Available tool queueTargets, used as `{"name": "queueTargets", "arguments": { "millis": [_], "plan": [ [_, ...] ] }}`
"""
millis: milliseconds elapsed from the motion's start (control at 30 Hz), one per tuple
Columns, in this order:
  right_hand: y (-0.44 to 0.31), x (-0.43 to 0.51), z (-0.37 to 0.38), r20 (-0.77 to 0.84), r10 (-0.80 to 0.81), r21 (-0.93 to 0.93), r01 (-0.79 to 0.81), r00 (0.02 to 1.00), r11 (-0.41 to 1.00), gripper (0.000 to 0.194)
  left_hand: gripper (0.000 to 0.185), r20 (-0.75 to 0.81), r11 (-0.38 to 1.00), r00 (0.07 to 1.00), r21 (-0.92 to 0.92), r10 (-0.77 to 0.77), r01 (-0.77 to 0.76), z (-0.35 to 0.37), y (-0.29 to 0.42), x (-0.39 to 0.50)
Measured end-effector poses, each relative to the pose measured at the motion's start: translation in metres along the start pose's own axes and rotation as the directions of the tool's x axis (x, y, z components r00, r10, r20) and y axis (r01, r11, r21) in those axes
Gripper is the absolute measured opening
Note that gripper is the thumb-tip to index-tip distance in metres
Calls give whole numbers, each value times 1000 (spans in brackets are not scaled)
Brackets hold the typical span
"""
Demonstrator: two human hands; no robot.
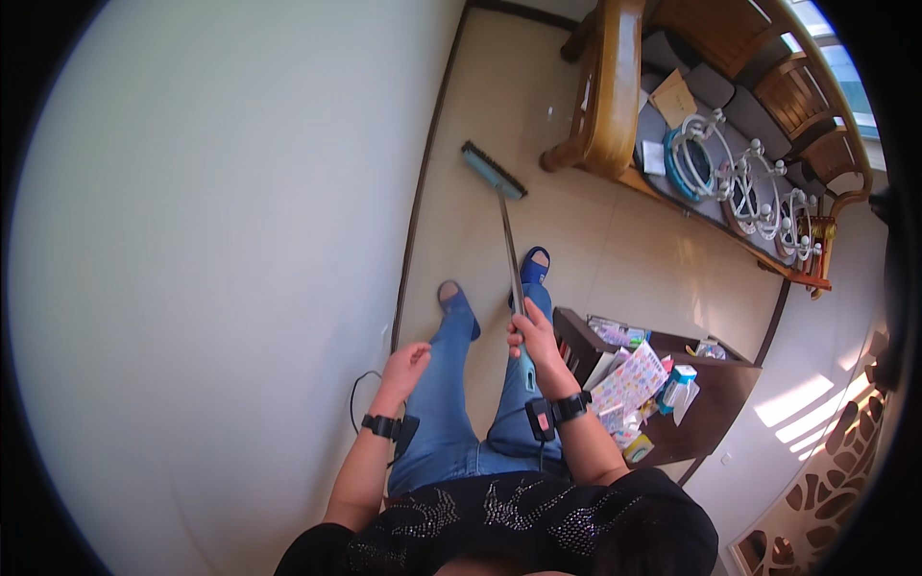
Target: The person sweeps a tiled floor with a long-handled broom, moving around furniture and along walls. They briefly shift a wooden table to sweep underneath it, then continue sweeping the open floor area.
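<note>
My right hand (533, 336) is closed around the metal pole of a long-handled floor brush (510, 245), just above its light blue grip end. The brush's light blue head with dark bristles (495, 171) rests on the tiled floor ahead of my feet, angled between the wall and the wooden sofa. My left hand (412, 360) hangs over my left thigh, near the wall, with its fingers loosely curled; it appears to hold nothing, though its palm is hidden. Both wrists carry black straps with small devices and cables.
A white wall with a dark baseboard (425, 173) runs along my left. At the upper right stands a wooden sofa (612, 93) bearing white ring-shaped frames and a brown envelope (673, 101). A dark wooden cabinet (709, 410) with papers and a tissue pack (677, 387) is close on my right.
</note>
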State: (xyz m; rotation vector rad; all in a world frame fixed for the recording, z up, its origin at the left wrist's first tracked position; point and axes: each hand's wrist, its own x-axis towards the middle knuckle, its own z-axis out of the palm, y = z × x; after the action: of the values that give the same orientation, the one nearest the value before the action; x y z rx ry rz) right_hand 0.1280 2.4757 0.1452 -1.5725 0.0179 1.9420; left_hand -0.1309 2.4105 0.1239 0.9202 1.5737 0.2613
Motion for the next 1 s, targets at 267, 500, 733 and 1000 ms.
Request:
{"name": "queueTargets", "arguments": {
  "millis": [267,500,733,1000],
  "plan": [
    [-133,72,20,120,-136,-11,139,983,990,68,23,-117,994,993,-103,-32,20,17,54,56],
    [-326,238,31,134,-238,-227,263,962,938,73,23,-196,973,972,-216,-129,86,76,111,87],
    [-468,358,38,171,-200,-171,229,965,958,11,22,-184,953,969,-285,-163,106,119,145,99],
    [-417,380,16,179,44,105,-63,983,992,29,22,-231,925,940,-341,-253,165,125,152,104]
  ]
}}
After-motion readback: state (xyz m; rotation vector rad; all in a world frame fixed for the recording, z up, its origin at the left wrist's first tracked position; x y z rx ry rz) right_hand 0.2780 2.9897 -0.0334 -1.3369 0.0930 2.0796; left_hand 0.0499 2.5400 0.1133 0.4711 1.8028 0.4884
